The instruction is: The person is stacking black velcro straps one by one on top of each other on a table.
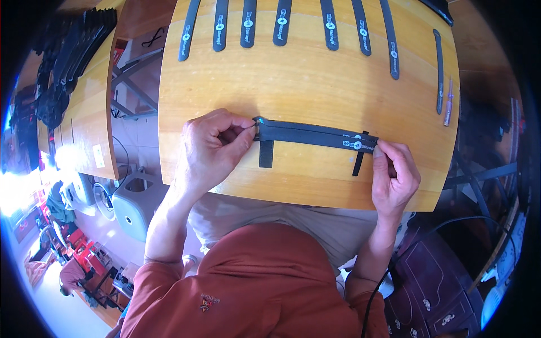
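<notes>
- A black strap lies left to right across the near half of a wooden table; it looks doubled, though whether folded or two straps cannot be told.
- The left hand has thumb and forefinger clamped on its left end, beside a small ring.
- The right hand pinches its right end, thumb and forefinger together.
- Two short black strips stick out toward the near side: a left strip and a thinner-looking right strip.
- To handle this well, the person would do best to pull evenly from both ends, match the long edges and leave both strips flat and untwisted.
- Along the far edge, seven straps lie in a spaced row, ends pointing near.
- At the right, another strap lies beside a slim purple-handled tool.
- Left of the table, dark straps are heaped on a second table.
- Near right, a dark cabinet has drawers; their contents are hidden.
</notes>
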`<control>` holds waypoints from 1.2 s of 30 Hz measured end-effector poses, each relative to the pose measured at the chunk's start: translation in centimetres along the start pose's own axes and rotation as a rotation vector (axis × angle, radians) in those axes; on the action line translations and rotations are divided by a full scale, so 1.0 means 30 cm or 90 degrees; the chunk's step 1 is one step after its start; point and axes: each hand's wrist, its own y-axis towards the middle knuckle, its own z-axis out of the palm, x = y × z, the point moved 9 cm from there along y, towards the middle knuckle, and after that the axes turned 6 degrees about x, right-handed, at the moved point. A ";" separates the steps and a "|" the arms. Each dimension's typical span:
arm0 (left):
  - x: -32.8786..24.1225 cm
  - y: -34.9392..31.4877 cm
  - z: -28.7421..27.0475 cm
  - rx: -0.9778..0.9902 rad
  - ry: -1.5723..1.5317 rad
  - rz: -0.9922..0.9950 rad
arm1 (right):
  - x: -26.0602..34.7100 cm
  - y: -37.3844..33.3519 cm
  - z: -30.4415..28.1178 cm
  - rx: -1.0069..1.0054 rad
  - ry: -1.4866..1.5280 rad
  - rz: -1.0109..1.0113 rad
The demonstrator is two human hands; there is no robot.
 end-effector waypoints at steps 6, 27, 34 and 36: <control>-0.008 0.002 0.004 0.006 -0.001 0.008 | 0.001 0.000 -0.002 -0.008 -0.002 -0.020; 0.003 0.000 0.010 -0.002 -0.014 0.009 | 0.004 0.004 -0.006 -0.017 0.010 -0.003; 0.001 0.000 0.012 0.000 -0.018 -0.008 | 0.008 0.005 -0.008 -0.018 0.006 -0.021; -0.001 -0.001 0.012 0.001 -0.021 -0.010 | 0.010 0.005 -0.008 -0.019 0.008 -0.021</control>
